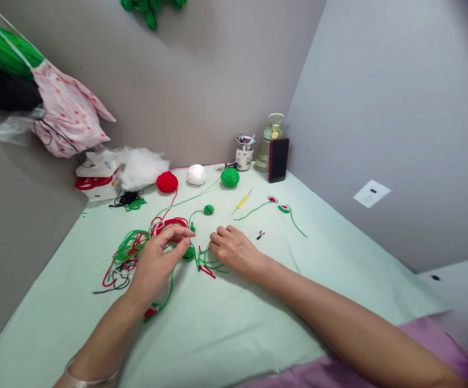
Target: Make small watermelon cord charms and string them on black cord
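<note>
My left hand point(161, 257) hovers over the pale green table cover point(225, 323), its fingers pinched on a small green crocheted piece point(189, 251) with green yarn trailing from it. My right hand point(235, 249) rests knuckles-up just to the right, fingers curled down onto a bunch of short green and red yarn scraps point(206, 265). What the right fingers grip, if anything, is hidden. A tangle of red, green and black yarn point(126, 257) lies to the left of my left hand.
Red point(167, 182), white point(196, 174) and green point(230, 177) yarn balls sit at the back, with white stuffing point(140, 168), a pen cup point(244, 152), a bottle point(270, 139) and a phone point(278, 159). A yellow-handled hook point(242, 202) and small crocheted pieces point(284, 208) lie right of centre.
</note>
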`<control>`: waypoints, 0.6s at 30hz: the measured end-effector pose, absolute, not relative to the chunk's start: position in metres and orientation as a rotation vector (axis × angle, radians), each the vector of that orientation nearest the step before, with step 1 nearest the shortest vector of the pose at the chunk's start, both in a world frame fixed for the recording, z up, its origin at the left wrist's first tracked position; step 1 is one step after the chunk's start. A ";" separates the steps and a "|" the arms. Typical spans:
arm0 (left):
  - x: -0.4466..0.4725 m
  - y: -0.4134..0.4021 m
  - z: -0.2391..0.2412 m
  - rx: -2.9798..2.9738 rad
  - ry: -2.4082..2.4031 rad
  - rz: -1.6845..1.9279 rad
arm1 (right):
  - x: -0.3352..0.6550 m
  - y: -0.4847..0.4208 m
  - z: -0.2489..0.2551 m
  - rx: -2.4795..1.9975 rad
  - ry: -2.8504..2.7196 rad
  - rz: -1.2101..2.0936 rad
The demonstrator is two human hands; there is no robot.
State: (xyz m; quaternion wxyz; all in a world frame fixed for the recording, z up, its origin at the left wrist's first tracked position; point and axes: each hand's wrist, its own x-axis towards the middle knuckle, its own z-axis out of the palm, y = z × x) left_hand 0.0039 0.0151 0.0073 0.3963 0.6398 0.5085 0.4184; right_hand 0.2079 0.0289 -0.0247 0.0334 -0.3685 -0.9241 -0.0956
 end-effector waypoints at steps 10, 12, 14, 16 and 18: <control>0.012 0.012 0.005 1.656 1.261 1.031 | 0.205 0.028 -0.028 -1.033 -2.815 -0.347; 0.012 0.012 0.004 1.657 1.267 1.023 | 0.206 0.030 -0.032 -1.043 -2.775 -0.352; 0.013 0.012 0.003 1.666 1.274 1.014 | 0.206 0.034 -0.035 -1.062 -2.719 -0.352; 0.013 0.012 0.002 1.689 1.278 1.020 | 0.207 0.036 -0.036 -1.095 -2.646 -0.344; 0.014 0.013 -0.001 1.761 1.271 1.044 | 0.207 0.035 -0.032 -1.129 -2.570 -0.322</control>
